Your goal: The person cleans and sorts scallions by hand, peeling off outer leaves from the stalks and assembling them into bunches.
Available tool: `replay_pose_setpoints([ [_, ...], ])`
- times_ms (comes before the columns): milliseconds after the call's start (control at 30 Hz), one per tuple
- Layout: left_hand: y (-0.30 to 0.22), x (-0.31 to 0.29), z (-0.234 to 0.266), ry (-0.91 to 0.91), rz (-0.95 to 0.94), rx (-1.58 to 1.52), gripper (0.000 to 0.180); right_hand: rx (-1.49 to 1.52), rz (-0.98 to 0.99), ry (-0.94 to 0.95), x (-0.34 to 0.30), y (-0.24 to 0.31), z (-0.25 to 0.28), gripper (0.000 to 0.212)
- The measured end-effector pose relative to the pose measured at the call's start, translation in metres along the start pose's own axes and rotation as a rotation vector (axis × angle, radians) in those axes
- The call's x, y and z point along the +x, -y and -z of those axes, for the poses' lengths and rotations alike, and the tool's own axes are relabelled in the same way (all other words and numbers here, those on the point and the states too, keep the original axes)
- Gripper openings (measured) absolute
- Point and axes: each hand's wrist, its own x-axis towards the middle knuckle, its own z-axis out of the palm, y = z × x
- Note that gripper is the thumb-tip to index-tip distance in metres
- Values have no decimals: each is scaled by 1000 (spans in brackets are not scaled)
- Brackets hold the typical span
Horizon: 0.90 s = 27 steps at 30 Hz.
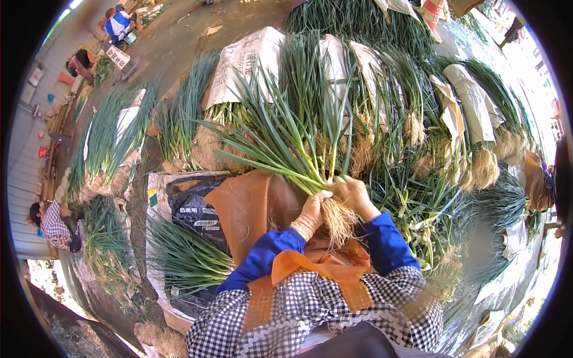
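Note:
A bunch of green onions (301, 156) is in front of me, its green leaves fanning up and to the left. Its pale, stringy roots (338, 222) hang down toward my lap. Wrapped round the lower stalks from the left is my left hand (311, 215), closed. My right hand (353, 195) is closed round the same stalks from the right, just above the roots. An orange-brown apron sheet (253, 200) spreads beneath the bunch, over my lap. Blue sleeves cover both my forearms.
Green onions (188, 256) lie on a black and white sack (203, 206) at my left. Loose onions and stripped leaves (418, 218) heap up at my right. Ahead stand rows of bunches, some under white sacks (248, 62). People work at the far left (117, 24) and left edge (57, 225).

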Motion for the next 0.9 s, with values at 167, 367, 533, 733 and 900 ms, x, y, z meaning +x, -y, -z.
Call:
replay_pose_setpoints([
  [167,-13,-19,-9,134,-10,-33,23,92,-555,222,-41,9,105,32],
  [367,-19,-27,-24,307,105,-268,30,577,-369,496,33,-26,34,54],
  [533,-33,-45,-21,387,12,-214,41,1487,-720,160,51,85,-49,45],
  [733,-36,-50,-23,447,34,-287,35,1064,-430,-19,41,36,-53,33],
  [900,-40,-50,-16,288,47,-194,33,1165,-383,-117,53,27,-78,26],
])
